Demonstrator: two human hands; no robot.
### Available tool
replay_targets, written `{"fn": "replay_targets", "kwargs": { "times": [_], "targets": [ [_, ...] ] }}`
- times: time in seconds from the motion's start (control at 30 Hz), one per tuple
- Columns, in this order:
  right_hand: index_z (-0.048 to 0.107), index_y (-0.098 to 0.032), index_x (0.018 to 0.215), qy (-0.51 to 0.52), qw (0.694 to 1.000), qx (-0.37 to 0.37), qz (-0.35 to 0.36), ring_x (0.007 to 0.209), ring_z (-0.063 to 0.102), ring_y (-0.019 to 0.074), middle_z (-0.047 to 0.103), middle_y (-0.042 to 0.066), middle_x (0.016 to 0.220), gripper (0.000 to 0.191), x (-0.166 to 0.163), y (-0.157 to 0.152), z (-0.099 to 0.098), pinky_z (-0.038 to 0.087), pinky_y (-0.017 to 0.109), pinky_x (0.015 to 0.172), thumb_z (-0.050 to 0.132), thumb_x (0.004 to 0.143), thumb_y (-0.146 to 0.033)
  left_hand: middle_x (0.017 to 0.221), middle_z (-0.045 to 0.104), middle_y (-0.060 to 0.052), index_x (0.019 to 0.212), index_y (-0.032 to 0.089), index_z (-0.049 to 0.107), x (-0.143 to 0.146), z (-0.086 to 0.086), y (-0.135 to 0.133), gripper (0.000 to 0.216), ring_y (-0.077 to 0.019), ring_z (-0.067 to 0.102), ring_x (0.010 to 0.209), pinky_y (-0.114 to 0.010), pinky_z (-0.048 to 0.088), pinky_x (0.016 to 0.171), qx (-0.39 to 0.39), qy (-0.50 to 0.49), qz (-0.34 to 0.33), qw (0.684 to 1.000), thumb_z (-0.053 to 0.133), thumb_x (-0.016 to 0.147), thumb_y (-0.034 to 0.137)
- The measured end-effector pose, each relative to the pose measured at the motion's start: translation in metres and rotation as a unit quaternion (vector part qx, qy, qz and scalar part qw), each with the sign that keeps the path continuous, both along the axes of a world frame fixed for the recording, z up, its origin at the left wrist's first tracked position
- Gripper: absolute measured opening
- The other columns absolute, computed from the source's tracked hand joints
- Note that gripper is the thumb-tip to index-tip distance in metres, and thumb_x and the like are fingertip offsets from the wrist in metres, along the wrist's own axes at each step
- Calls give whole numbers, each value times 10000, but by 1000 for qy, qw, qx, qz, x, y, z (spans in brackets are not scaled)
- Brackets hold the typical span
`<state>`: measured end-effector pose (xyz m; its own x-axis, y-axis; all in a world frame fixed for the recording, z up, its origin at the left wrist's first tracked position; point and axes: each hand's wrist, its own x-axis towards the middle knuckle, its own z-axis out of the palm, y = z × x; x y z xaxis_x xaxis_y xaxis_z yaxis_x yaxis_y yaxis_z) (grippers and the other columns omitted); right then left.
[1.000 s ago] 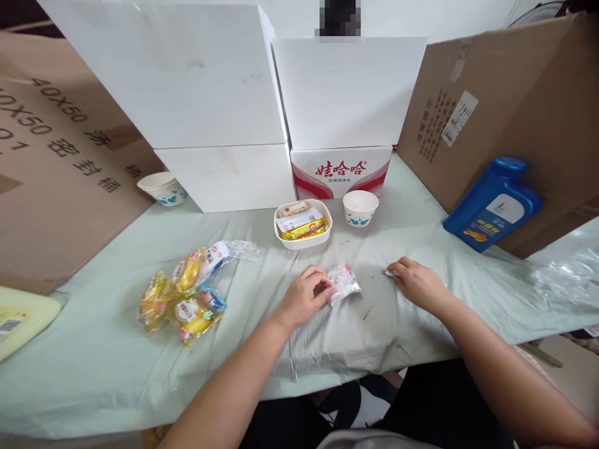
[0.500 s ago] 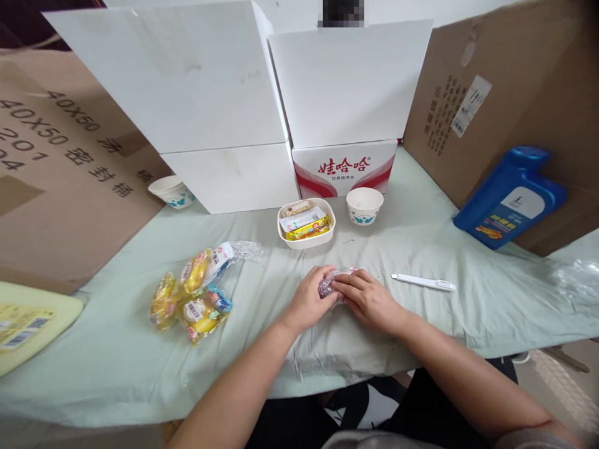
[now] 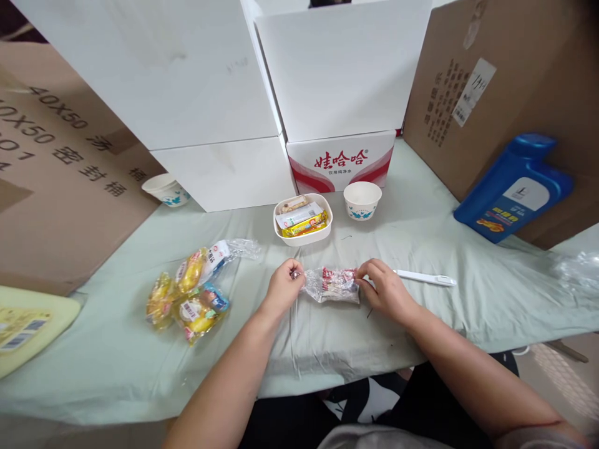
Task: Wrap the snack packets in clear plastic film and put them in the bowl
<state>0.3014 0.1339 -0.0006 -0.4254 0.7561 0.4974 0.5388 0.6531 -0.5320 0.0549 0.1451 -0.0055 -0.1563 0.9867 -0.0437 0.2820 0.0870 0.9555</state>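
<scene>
Between my two hands, low over the cloth, lies a clear plastic snack packet [image 3: 340, 284] with red and whitish print. My left hand [image 3: 284, 285] pinches the loose, crinkled film at its left end; a small dark shiny bit shows at those fingertips, too small to name. At the packet's right end my right hand [image 3: 386, 288] grips the edge with thumb and fingers. Just right of that hand rests a white utility knife [image 3: 428, 278], its near end partly behind the fingers. Beyond the packet stands a white oval bowl [image 3: 306, 239] holding several wrapped snacks.
Several yellow wrapped snacks [image 3: 191, 293] lie on the left. A paper cup [image 3: 362, 202] stands near the white boxes [image 3: 341, 162]; another paper cup [image 3: 166, 190] is farther left. A blue bottle [image 3: 512, 190] leans by the right carton [image 3: 477, 93]. Crumpled plastic [image 3: 580, 280] lies far right.
My hands have moved apart, left and right, and the packet they were covering now shows stretched between them. The view has shifted slightly.
</scene>
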Motion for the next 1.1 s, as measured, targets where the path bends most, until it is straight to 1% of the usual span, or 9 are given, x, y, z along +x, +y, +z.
{"fn": "replay_targets", "kwargs": {
  "times": [0.1,0.2,0.3,0.5,0.6,0.77,0.87,0.97,1.1],
  "targets": [
    [536,-197,1222,-14,999,22,29,1092,546,261,578,144,1189,304,-8,-3,-2,491,441,911,563,924,-251,618,499,54,691,195,483,4,-3,-2,172,-104,462,565,-207,360,540,6,23,-65,998,618,633,283],
    [588,-220,1232,-87,995,20,53,1004,559,251,594,127,1127,324,-17,-5,-5,507,417,850,596,912,-271,725,570,23,721,198,471,10,-3,-6,202,-130,523,668,-233,416,621,22,25,-123,992,617,700,335],
    [681,-222,1024,-76,996,11,55,879,575,202,593,93,988,154,-18,-4,-5,505,339,759,565,922,-220,682,541,38,728,204,467,9,-1,-7,181,-127,493,639,-232,394,613,28,92,-88,991,598,732,328],
    [607,-189,903,16,999,-22,33,823,592,170,610,65,894,148,14,5,14,487,290,735,472,936,-138,675,550,44,731,212,459,-2,3,-1,114,-132,497,625,-240,362,619,21,229,-23,973,557,766,258],
    [593,-195,889,-59,997,-51,-17,821,600,181,623,63,897,140,43,8,25,478,301,730,469,925,-142,677,555,41,735,215,463,-6,2,0,112,-139,509,624,-247,355,620,14,292,-4,956,561,781,242],
    [634,-199,795,-259,960,-81,-68,841,606,240,653,74,861,180,80,8,26,482,360,738,501,842,-87,719,588,24,782,214,511,-9,-2,0,80,-163,566,669,-267,400,647,7,343,-28,939,591,779,218],
    [657,-180,901,-205,970,-6,-131,914,599,269,667,102,945,226,75,6,22,490,416,826,493,808,-55,843,627,-25,863,205,555,-9,0,-3,109,-199,596,776,-312,455,725,89,366,7,927,608,768,204],
    [618,-171,1086,-84,990,32,-112,1009,594,264,655,120,1049,215,53,0,18,496,422,882,504,904,-181,969,639,-84,938,184,599,-4,8,-7,114,-236,583,949,-377,464,871,247,374,28,893,555,835,205],
    [566,-151,1216,-80,997,-8,-18,973,590,273,655,135,1064,388,21,-9,11,510,431,838,617,894,-361,1044,662,-83,1084,193,638,7,16,-15,217,-240,559,1044,-405,451,940,300,373,-155,864,557,898,270]
  ]
}}
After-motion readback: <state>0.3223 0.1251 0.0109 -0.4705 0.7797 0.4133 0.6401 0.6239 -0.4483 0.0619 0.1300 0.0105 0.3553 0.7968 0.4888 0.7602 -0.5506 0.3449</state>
